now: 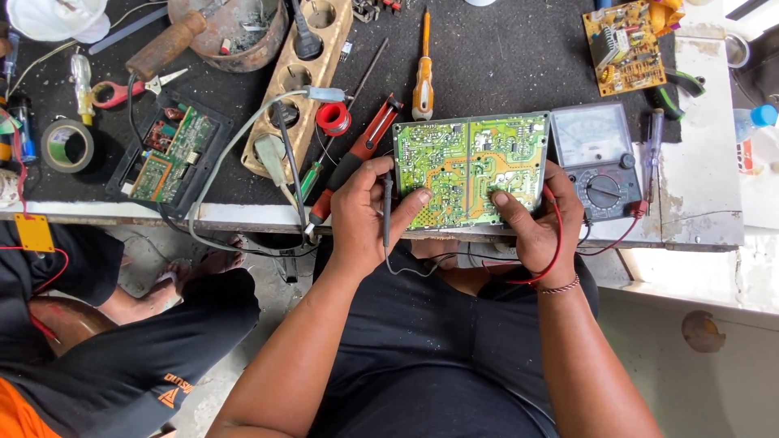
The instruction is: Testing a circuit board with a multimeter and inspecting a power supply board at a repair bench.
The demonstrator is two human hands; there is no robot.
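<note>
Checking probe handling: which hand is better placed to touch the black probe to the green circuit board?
Left hand: it pinches the black probe beside the green circuit board; the right hand grips the board's edge.

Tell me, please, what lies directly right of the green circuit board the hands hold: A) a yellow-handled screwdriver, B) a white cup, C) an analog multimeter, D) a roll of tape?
C: the analog multimeter with its dial sits against the right edge of the green circuit board, just above the right hand.
</note>
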